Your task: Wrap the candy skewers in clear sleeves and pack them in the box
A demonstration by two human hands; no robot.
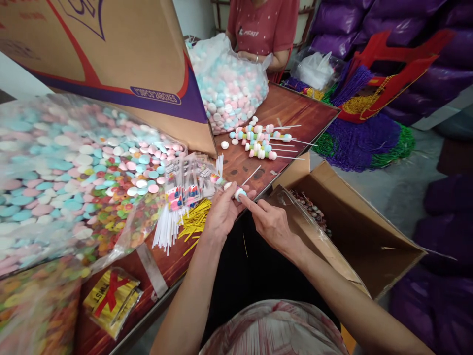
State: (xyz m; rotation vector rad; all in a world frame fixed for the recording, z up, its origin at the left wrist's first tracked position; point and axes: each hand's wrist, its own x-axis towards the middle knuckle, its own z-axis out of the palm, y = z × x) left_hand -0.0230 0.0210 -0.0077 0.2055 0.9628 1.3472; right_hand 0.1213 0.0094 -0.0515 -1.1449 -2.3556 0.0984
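Note:
Over the table's front edge, my left hand [220, 209] is closed around a candy skewer [239, 193] with white and pale blue marshmallow-like candies and a white stick. My right hand [271, 222] has its fingers curled, and its index fingertip presses on the candies at the skewer's near side. Just left of my left hand lie printed clear wrappers [188, 185], white sticks [168, 229] and gold twist ties [195, 217]. Several finished-looking candy skewers [260, 143] rest on the table [291, 106] beyond my hands, beside a few loose white candies [224, 145].
A large open bag of pastel candies and gummy rings [55, 182] covers the left side. Behind stand a tall carton [121, 64] and another candy bag [232, 79]. An open cardboard box [354, 231] is at right. A person in a red shirt [262, 24] sits opposite.

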